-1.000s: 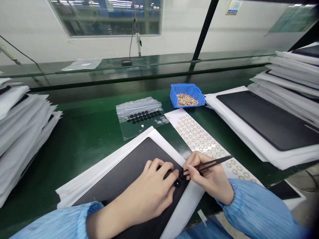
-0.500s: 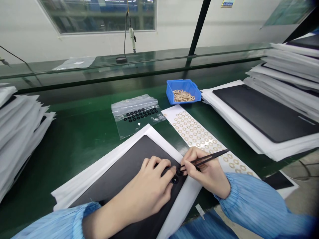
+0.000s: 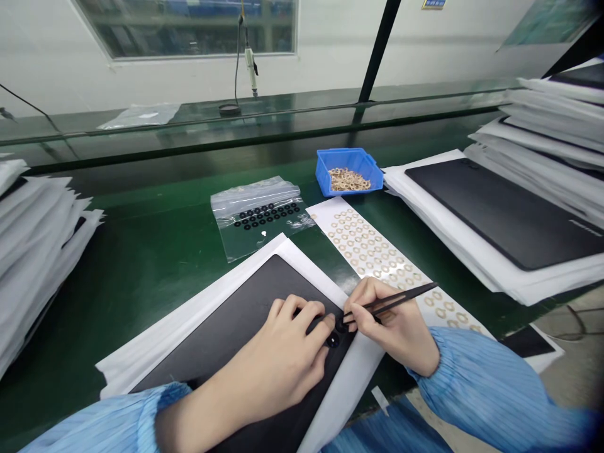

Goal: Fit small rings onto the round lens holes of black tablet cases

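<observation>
A glossy green desk (image 3: 155,245) is stretching across the frame, with a pile of white packing sheets (image 3: 38,245) crowding the left edge and a pile of white-wrapped black panels (image 3: 542,148) rising at upper right. At lower centre, a flat matte-black panel (image 3: 268,289) is lying diagonally on white sheets (image 3: 189,316). Right of centre, a long white strip (image 3: 325,211) of flat tan rings (image 3: 377,255) is slanting towards the lower right; a clear plastic bag (image 3: 255,195) bearing black rings (image 3: 267,216) and a small blue plastic bin (image 3: 324,173) of loose tan pieces (image 3: 349,180) are sitting above centre. The left hand (image 3: 283,358) is resting palm down on the panel, fingers bent and slightly spread; whether they are gripping anything cannot be told. The right hand (image 3: 387,327) is pinching slim black tweezers (image 3: 401,299), their tips reaching a dark round piece (image 3: 340,325) by the panel's right edge. A glossy black disc (image 3: 333,340) is showing just below. Since the earlier frames, only the view is shifting noticeably; both hands are keeping their places, suggesting work is continuing at this spot.
</observation>
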The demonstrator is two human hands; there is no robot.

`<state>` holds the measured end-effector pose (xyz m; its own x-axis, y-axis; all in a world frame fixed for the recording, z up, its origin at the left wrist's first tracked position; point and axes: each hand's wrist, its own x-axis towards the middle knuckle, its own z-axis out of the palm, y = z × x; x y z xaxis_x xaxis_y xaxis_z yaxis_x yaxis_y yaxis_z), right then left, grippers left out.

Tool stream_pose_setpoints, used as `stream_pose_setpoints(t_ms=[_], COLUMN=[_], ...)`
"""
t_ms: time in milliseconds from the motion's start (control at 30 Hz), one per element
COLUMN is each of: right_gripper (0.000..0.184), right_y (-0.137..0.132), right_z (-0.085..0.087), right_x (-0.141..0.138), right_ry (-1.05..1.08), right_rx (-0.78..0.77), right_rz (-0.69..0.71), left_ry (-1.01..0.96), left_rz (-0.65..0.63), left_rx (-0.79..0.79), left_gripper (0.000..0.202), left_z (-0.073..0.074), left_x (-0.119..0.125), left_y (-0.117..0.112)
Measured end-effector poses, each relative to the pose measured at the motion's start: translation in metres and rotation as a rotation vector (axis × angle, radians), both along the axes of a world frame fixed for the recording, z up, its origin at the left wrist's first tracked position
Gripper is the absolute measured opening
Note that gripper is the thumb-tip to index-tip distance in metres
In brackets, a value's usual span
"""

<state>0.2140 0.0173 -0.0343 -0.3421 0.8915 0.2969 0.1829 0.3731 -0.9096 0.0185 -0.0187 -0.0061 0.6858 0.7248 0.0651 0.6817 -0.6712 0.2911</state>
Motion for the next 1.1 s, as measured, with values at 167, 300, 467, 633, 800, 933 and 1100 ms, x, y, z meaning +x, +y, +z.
stream_pose_setpoints(t_ms=[167,300,467,633,800,933,1100], right_gripper=[0.017,0.018,0.020,0.017,0.016,0.016,0.017], right_y=[-0.0002,-0.0005,-0.0022,-0.0018,-0.0004,0.0001,0.0001], right_z=[0.0010,0.0017,0.0006,0.0008,-0.0002,0.0007,0.0054], right_x=[-0.0001,-0.0002,0.0012,0.0015,0.0018,0.0010,-0.0015], right_ry=[-0.010,-0.038,-0.068,-0.033,-0.010,-0.036,-0.063], right_rx=[0.013,0.046,0.126,0.033,0.009,0.018,0.040], right_rz=[0.003,0.013,0.012,0.014,0.014,0.002,-0.006], left_ry=[-0.001,-0.003,0.002,-0.004,-0.001,-0.003,-0.004], left_rz=[-0.003,0.003,-0.002,-0.001,-0.001,0.001,0.000], left_rx=[-0.001,0.000,0.006,0.013,0.005,-0.003,-0.001], left_gripper=[0.035,0.035,0.035,0.035,0.035,0.035,0.035], left_z=[0.0001,-0.0002,-0.0006,-0.0008,-0.0009,-0.0007,-0.0008], left_x=[0.0001,0.0004,-0.0003,0.0004,0.0003,0.0005,0.0011], left_y=[-0.0003,0.0005,0.0010,0.0006,0.0011,0.0015,0.0013])
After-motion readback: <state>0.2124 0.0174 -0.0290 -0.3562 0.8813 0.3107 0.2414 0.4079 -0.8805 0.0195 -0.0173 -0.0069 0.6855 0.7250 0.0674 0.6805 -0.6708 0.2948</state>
